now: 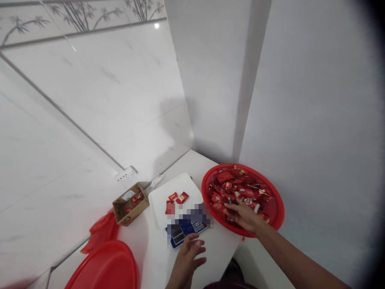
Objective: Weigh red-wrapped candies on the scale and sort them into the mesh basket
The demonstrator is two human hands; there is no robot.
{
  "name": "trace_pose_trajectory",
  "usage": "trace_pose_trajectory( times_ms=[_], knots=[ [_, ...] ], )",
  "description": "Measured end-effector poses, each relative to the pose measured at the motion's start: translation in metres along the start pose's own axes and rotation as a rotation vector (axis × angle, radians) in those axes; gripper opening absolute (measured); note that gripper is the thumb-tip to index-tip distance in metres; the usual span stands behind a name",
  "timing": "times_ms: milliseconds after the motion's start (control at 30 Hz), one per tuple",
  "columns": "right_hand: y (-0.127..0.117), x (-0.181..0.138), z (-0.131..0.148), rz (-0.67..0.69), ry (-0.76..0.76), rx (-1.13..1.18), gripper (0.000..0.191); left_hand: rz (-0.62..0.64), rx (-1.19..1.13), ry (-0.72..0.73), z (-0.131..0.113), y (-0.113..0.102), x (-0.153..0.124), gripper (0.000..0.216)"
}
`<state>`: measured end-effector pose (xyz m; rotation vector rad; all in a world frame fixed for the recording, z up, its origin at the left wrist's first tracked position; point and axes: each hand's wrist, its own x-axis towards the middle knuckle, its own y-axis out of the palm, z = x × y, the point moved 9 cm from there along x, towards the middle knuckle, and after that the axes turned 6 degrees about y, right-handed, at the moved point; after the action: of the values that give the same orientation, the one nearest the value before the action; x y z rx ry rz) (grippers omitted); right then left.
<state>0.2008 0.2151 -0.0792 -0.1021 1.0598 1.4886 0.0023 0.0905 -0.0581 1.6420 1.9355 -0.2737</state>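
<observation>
My right hand (pixel 243 216) reaches into a round red plastic basket (pixel 279 208), its fingers apart among many small red wrapped packets (pixel 228 185). No packet shows clearly gripped in it. My left hand (pixel 190 253) hovers over the white table just in front of a blue keypad panel (pixel 192 226), fingers spread and holding nothing. Behind that panel is the white pan (pixel 159 194) of what looks like a digital scale. Several red packets (pixel 182 197) lie on the pan. Part of the panel is blurred out.
Left of the scale stands a small open cardboard box (pixel 132 206) with some red packets inside. A red plastic bag (pixel 105 228) and another red plastic basket (pixel 105 267) are at the lower left. White walls meet behind the table (pixel 192 160); a socket strip (pixel 126 175) is on the left wall.
</observation>
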Motion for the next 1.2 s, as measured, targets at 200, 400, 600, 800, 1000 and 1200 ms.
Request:
trace_pose_trajectory(
  times_ms=[200,400,600,800,1000,1200],
  knots=[
    [0.083,-0.055,-0.097,0.35,0.236,-0.2,0.04,0.177,-0.124,0.036,-0.004,0.02,-0.016,0.065],
    [0.113,-0.086,-0.125,0.496,0.178,-0.482,0.053,0.167,-0.316,-0.115,0.041,-0.001,-0.014,0.043],
    [0.109,-0.09,-0.133,0.5,0.163,-0.712,0.072,0.175,-0.367,-0.192,0.06,-0.018,-0.019,0.047],
    [0.109,-0.079,-0.136,0.415,0.119,-0.776,0.057,0.087,-0.344,-0.193,0.056,-0.04,-0.024,0.048],
    [0.079,-0.04,-0.148,0.151,0.186,-0.483,0.035,-0.001,-0.403,-0.161,0.053,-0.058,-0.023,0.042],
    [0.091,0.0,-0.146,0.068,0.264,-0.337,0.022,-0.102,-0.462,-0.122,0.043,-0.08,-0.03,0.043]
  ],
)
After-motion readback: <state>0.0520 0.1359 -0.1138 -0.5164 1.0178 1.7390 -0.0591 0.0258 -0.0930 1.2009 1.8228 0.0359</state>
